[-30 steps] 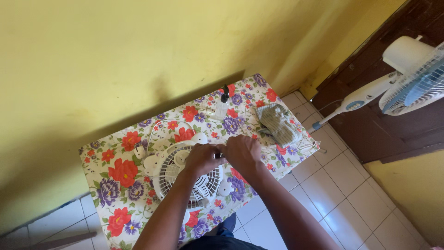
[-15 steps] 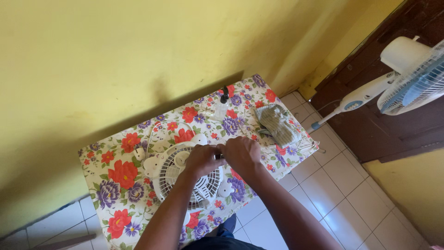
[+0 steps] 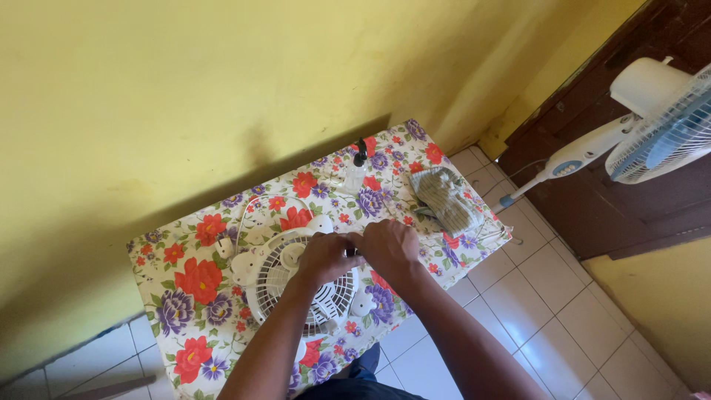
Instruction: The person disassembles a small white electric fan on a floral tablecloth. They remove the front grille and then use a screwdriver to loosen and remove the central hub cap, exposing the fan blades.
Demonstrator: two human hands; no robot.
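Small white fan was lying flat, grille up, on the surface, which had a floral cloth in red, purple and white on it. Both hands met at the fan's right edge: left hand curled on the grille rim, right hand pressed up against it, fingers closed around something small and dark between them. Honestly couldn't tell what it was, or how tight either grip was on it.

Count-wise: one small clear spray bottle with a black top standing near the back edge, label too small to make out; one folded greyish cloth at the right end, well apart from the fan; one white cord looping behind the fan. A second fan, a blue-and-white pedestal fan, stood off to the right over the tiled floor.
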